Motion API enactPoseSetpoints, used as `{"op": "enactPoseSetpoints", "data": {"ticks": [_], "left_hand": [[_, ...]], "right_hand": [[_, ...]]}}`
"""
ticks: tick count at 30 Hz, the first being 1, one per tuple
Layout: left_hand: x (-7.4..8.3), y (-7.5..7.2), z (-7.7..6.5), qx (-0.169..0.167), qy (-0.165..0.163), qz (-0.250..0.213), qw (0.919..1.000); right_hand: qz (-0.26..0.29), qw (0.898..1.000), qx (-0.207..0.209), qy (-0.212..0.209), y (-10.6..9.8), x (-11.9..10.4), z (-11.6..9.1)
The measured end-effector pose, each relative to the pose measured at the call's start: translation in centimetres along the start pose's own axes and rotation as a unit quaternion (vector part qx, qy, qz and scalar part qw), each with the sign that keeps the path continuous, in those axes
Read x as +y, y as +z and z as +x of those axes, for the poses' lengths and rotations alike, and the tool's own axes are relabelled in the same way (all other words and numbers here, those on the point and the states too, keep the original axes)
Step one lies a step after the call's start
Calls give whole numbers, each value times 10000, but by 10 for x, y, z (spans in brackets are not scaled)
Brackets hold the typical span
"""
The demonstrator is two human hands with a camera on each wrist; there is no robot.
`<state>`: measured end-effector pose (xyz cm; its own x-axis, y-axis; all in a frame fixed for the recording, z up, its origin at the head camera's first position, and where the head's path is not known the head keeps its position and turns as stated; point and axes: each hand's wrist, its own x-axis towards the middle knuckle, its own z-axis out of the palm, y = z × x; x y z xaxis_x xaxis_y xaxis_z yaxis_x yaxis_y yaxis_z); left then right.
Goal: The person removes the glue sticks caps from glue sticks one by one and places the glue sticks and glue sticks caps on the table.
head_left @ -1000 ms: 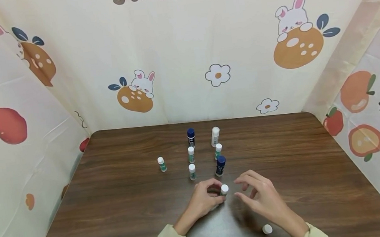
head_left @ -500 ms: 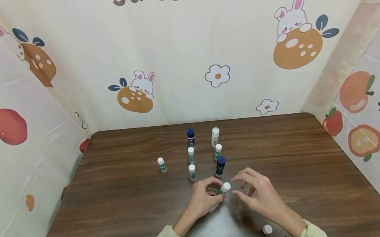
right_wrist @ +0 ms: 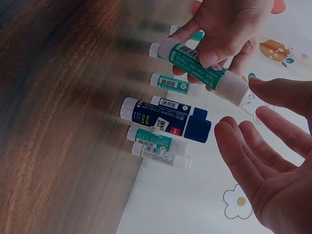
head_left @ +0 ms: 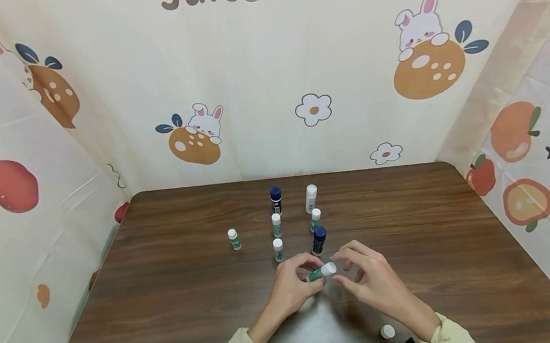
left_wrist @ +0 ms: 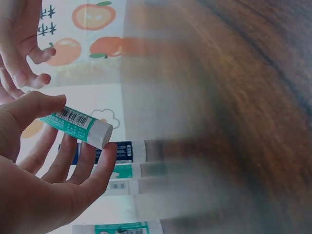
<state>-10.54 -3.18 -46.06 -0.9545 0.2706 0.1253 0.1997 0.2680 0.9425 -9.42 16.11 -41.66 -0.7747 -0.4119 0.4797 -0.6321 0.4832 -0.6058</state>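
Note:
My left hand holds a green glue stick with a white cap between thumb and fingers, raised above the table. The stick is tilted, its cap pointing at my right hand. In the left wrist view, the thumb presses the barcode side of the glue stick and fingertips sit under its base. My right hand has its thumb and fingers apart and loosely bent, with nothing gripped; in the right wrist view its thumb tip is right by the cap end.
Beyond the hands, several glue sticks stand upright in two columns, including a blue-capped one, another blue-capped one and a tall white one. A green one stands off left. A white-topped item is near my right forearm.
The glue stick has tipped from nearly upright to leaning right, showing more of its green side. My right hand has shifted slightly left, closer to the cap.

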Motion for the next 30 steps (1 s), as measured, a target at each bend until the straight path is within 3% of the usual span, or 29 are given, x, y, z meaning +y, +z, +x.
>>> {"op": "enactPoseSetpoints", "data": {"ticks": [14,30], "left_hand": [[12,-6,-4,74,243,309,9992],[15,-9,-7,28,409,502,9979]], "right_hand": [[339,9989,-268,-155,7,-2,5],[381,9974,-173,-585,8,-3,7]]}}
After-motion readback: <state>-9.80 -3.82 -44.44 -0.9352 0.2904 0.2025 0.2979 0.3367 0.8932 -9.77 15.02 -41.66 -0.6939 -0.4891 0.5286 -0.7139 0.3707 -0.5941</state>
